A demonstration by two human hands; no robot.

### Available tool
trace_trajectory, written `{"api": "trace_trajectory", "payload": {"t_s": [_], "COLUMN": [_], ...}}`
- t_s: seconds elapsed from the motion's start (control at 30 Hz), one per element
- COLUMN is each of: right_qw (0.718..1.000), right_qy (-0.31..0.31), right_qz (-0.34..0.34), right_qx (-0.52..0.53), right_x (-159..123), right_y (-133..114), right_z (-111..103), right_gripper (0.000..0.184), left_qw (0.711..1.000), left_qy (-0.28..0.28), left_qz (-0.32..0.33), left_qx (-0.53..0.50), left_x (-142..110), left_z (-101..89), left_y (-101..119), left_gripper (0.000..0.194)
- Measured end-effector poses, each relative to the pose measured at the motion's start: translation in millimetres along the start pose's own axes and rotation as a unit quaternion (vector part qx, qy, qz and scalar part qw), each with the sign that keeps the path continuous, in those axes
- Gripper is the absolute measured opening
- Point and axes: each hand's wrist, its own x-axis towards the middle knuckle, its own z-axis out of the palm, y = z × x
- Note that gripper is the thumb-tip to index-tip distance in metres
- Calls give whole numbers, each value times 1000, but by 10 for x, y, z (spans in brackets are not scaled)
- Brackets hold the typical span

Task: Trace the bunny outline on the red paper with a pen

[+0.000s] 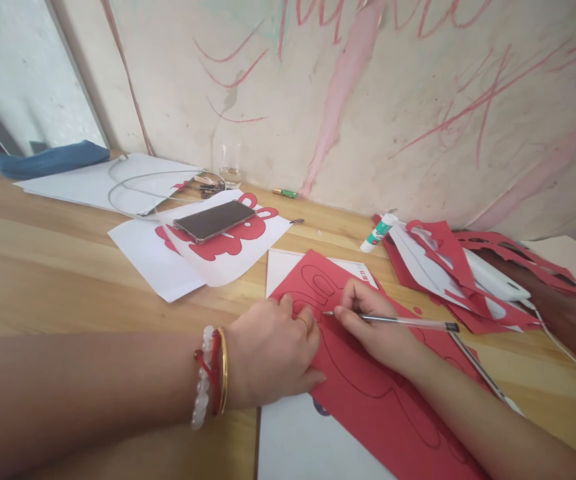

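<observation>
A sheet of red paper (368, 373) with a rabbit-like outline drawn in dark ink lies at a slant across a white pad (308, 440). My right hand (375, 327) is closed round a clear pen (413, 323), its tip touching the paper near the drawn ears. Pressed on the left edge of the red paper, my left hand (275, 350) holds nothing, its fingers bent and spread. A ring, a gold bangle and a beaded bracelet (202, 393) are on that hand and wrist.
A phone (215, 220) rests on white sheets with a red rabbit cut-out (253, 230). A glue stick (379, 232) and red paper offcuts (448, 260) lie to the right. By the wall stands a glass (231, 170); a white cable (168, 175) loops at left.
</observation>
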Motion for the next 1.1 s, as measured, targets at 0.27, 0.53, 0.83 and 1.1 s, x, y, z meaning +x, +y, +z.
{"api": "trace_trajectory", "payload": {"t_s": [0.27, 0.53, 0.83, 1.1], "right_qw": [1000, 1000, 1000, 998], "right_qy": [5, 2, -1, 56], "right_qz": [2, 0, 8, 3], "right_qx": [-3, -8, -3, 20], "right_x": [10, 17, 15, 9], "right_y": [31, 14, 0, -69], "right_z": [-5, 0, 13, -6], "right_gripper": [20, 21, 21, 22], "left_qw": [1000, 1000, 1000, 1000], "left_qy": [-7, -8, -13, -27], "left_qz": [-2, -1, -3, -5], "left_qx": [3, 5, 10, 2], "left_x": [6, 1, 3, -17], "left_z": [-19, -22, -15, -27], "left_y": [-1, -3, -5, -9], "left_gripper": [46, 48, 47, 49]}}
